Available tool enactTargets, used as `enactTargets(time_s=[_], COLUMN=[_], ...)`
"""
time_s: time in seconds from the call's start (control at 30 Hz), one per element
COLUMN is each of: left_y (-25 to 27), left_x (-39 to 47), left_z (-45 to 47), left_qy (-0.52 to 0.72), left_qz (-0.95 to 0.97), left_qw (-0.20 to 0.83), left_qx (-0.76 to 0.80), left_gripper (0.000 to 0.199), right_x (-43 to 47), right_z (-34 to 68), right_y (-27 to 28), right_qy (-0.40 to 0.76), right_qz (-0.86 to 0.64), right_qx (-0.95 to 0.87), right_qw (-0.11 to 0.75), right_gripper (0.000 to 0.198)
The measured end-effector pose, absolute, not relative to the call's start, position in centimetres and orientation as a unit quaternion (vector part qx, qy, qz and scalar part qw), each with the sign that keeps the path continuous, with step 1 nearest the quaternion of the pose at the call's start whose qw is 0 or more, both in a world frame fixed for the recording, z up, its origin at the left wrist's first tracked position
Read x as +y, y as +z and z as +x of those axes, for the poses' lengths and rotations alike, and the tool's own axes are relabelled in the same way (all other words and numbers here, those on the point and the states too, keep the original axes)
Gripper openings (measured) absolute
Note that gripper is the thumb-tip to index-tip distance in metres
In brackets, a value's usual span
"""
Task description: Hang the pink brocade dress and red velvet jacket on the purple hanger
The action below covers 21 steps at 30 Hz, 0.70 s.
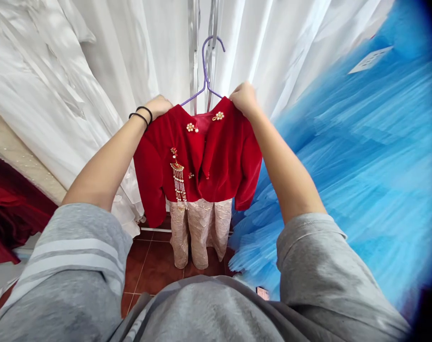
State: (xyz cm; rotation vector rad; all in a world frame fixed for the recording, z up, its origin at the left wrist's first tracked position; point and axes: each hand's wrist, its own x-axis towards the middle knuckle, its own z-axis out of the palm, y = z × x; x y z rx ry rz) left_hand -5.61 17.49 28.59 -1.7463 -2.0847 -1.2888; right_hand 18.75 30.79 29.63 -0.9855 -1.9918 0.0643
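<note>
Left hand (159, 106) is gripping the red velvet jacket (197, 161) at one shoulder, fingers closed on the cloth | right hand (244, 99) is pinching the other shoulder shut | jacket is hanging on the purple hanger (205, 71), pink skirt (199, 230) below it | white gowns (76, 85) beside the jacket, blue tulle (361, 166) on its other side

The person wears a grey short-sleeved top; the left sleeve (73, 251) carries 2 paler stripes across it, while the right sleeve (319, 266) is plain grey with a stitched hem. Both forearms are bare. 2 thin black bands (141, 114) circle the left wrist.
</note>
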Motion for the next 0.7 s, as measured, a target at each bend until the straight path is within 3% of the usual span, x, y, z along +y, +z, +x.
enactTargets(time_s=[0.13, 0.27, 0.37, 0.47, 0.57, 0.63, 0.7], left_y=[28.3, 25.7, 24.3, 24.8, 26.1, 26.3, 25.7], left_x=[13.1, 9.6, 9.1, 9.3, 9.3, 9.6, 10.1], left_z=[-2.8, -0.9, -0.9, -0.7, 0.5, 1.3, 1.7], left_qy=[-0.403, -0.144, -0.053, -0.103, -0.257, -0.304, -0.277], left_qz=[-0.660, -0.807, -0.817, -0.807, -0.773, -0.755, -0.764], left_qw=[0.261, 0.338, 0.346, 0.313, 0.261, 0.232, 0.220], left_qx=[-0.577, -0.461, -0.458, -0.489, -0.519, -0.533, -0.540], left_gripper=[0.029, 0.042, 0.025, 0.026, 0.022, 0.021, 0.017], right_x=[22.9, 19.1, 19.6, 20.2, 19.0, 18.0, 17.4], right_z=[20.2, 20.6, 21.3, 22.9, 24.4, 24.6, 24.3], right_y=[25.6, 17.9, 14.6, 15.2, 17.4, 18.3, 18.2], right_qy=[-0.066, -0.097, -0.039, 0.056, 0.085, 0.089, 0.114], right_qz=[-0.365, -0.352, -0.387, -0.355, -0.258, -0.191, -0.156], right_qx=[-0.767, -0.810, -0.819, -0.792, -0.723, -0.687, -0.701], right_qw=[0.524, 0.458, 0.422, 0.494, 0.635, 0.695, 0.686], right_gripper=[0.037, 0.070, 0.068, 0.050, 0.030, 0.031, 0.034])
